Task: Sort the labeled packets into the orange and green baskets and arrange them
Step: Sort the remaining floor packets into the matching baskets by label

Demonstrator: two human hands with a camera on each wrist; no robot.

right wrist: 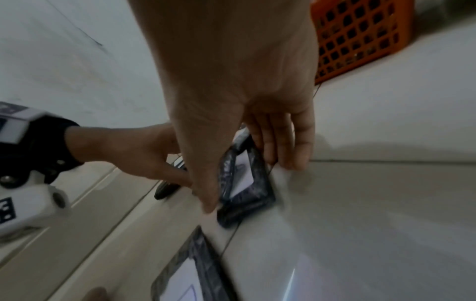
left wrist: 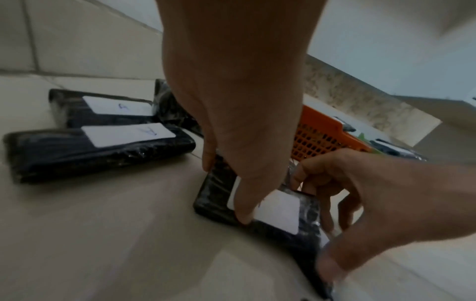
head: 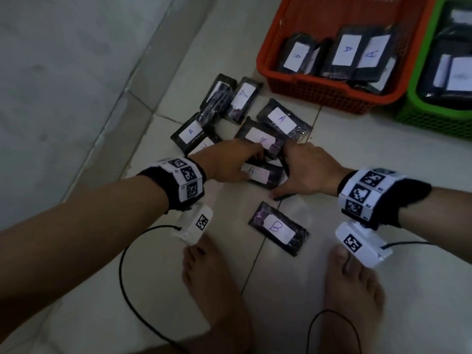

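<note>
A black packet labelled A [head: 260, 172] [left wrist: 278, 209] [right wrist: 247, 195] lies on the floor tiles between my hands. My left hand [head: 245, 162] [left wrist: 226, 189] pinches its left end, thumb on the label and fingers on the far edge. My right hand [head: 283, 172] [right wrist: 244, 179] grips the right end between thumb and fingers. Several more A packets [head: 283, 120] are scattered just beyond. One B packet [head: 278, 228] lies nearer me. The orange basket [head: 319, 93] [left wrist: 316, 138] [right wrist: 360, 36] holds A packets; the green basket [head: 434, 118] to its right holds dark packets.
My bare feet [head: 212, 277] stand on the tiles just below the B packet, with black cables [head: 122, 264] trailing from both wrist cameras. A grey wall base [head: 76, 123] runs along the left of the packets.
</note>
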